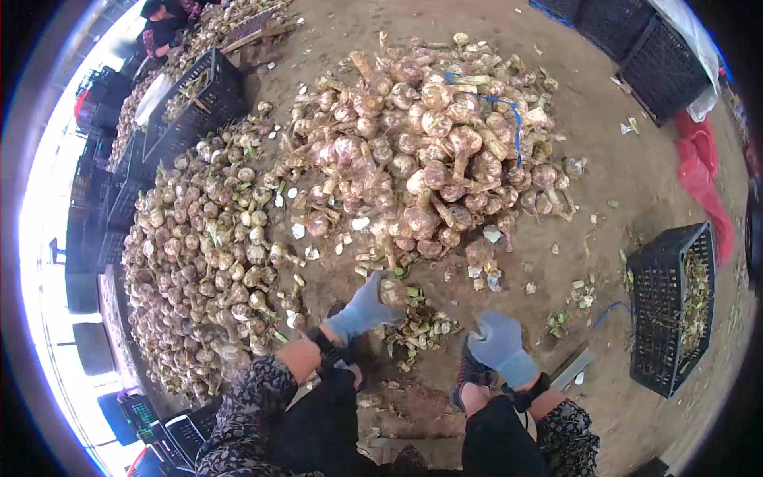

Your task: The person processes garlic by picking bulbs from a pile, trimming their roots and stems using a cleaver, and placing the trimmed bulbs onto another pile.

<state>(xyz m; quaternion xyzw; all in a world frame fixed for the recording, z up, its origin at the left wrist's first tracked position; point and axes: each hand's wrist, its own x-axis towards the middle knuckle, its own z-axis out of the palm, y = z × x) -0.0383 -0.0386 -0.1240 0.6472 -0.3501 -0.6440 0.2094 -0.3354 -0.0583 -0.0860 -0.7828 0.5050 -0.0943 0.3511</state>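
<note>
Garlic bulb [392, 292] sits in the fingers of my left hand [362, 312], by the trimmings [420, 330], while my right hand [501, 343] (curled, though whether around anything I cannot tell) hovers opposite.

At twelve o'clock, a rounded mound of purplish-white garlic [435, 151]; at ten, a broad heap of cream bulbs [203, 266]; at two, a black rectangular plastic crate [653, 306] holding pale scraps [694, 298].
</note>
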